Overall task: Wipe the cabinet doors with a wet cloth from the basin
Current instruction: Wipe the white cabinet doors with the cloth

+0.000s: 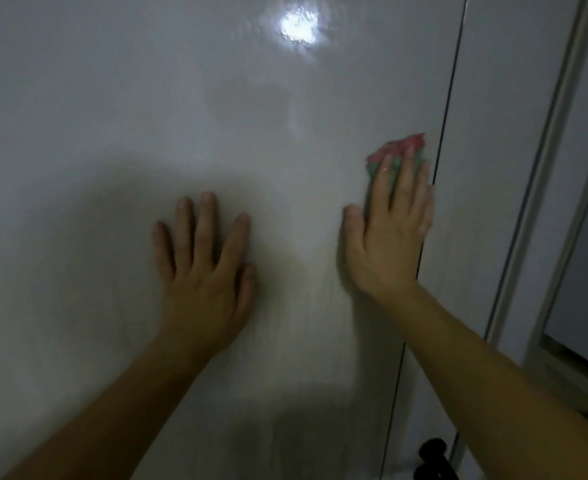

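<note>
A glossy white cabinet door (147, 116) fills most of the view. My right hand (389, 233) presses a red and green cloth (401, 150) flat against the door, close to its right edge; straight fingers cover most of the cloth. My left hand (204, 265) rests flat on the same door with its fingers spread, a hand's width to the left and a little lower. It holds nothing.
A dark vertical gap (437, 188) separates this door from a second white door (500, 133) on the right. A white frame (548, 161) runs beyond it. A black knob (432, 452) sits at the bottom by the gap. A lamp's reflection (299, 27) glares at the top.
</note>
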